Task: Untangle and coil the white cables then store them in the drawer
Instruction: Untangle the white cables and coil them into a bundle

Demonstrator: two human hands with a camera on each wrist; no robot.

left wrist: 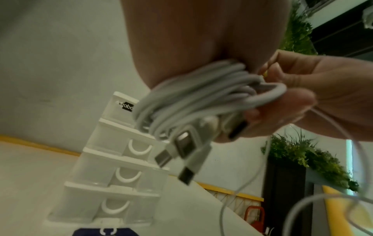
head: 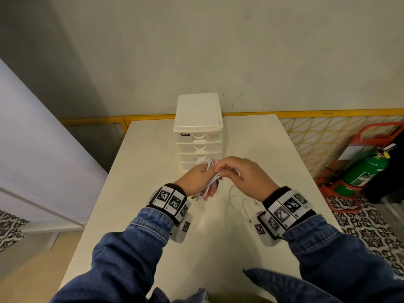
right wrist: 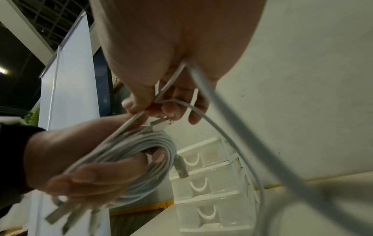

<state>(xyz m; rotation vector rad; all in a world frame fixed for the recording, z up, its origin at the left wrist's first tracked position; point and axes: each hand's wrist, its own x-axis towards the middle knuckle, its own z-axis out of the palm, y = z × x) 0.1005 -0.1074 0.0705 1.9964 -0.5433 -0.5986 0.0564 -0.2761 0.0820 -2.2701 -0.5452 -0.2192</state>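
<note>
Coil of white cables (left wrist: 193, 95) gripped in left hand (head: 197, 179), fingers curled through the loops, several plug ends (left wrist: 181, 153) dangling below the palm; presumably held so to keep finished turns from springing apart while more length is added. Right hand (head: 242, 173) close against the left, thumb and fingertips (right wrist: 139, 103) pinching a single strand (right wrist: 222, 135) at the top of the bundle, apparently to lay on the next turn. Hands together, raised above the table (head: 153, 171) just in front of the drawer unit (head: 197, 132). Loose remainder of cable (head: 235, 200) trailing from the right hand down to the tabletop near the right wrist, not yet wound in.

Drawer unit: white body, translucent drawers stacked one above another, all shut, each with a curved white handle (left wrist: 126, 176). Nothing discernible through the fronts; contents not determinable. No cable stored so far.

Judged stage: coiling well advanced, storage not begun; a free hand needed later to pull a drawer open.
</note>
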